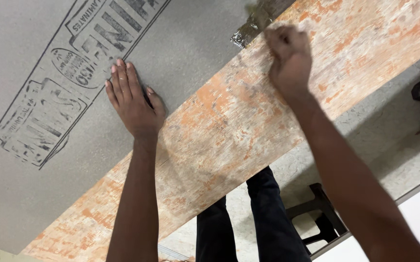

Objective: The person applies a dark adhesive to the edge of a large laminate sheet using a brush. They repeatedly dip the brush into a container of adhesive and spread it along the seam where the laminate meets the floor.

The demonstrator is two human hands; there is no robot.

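Left hand: I am pressing my left hand (pixel 134 99) flat, fingers spread, on the grey laminate sheet (pixel 35 194) beside its dark printed stamp (pixel 64 73).
Right hand: I am closing my right hand (pixel 290 58) in a fist around a metal scraper (pixel 249 28), its blade touching the sheet's edge.
Board: the worn orange-and-white board (pixel 234 131) is lying under the sheet.
Below: my dark trousers (pixel 248 223) are showing beside a black stool (pixel 324 213) on the pale floor (pixel 389 131).

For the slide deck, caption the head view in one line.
Left hand flat on a grey laminate sheet; right hand fisted around a scraper on an orange-stained wooden board.
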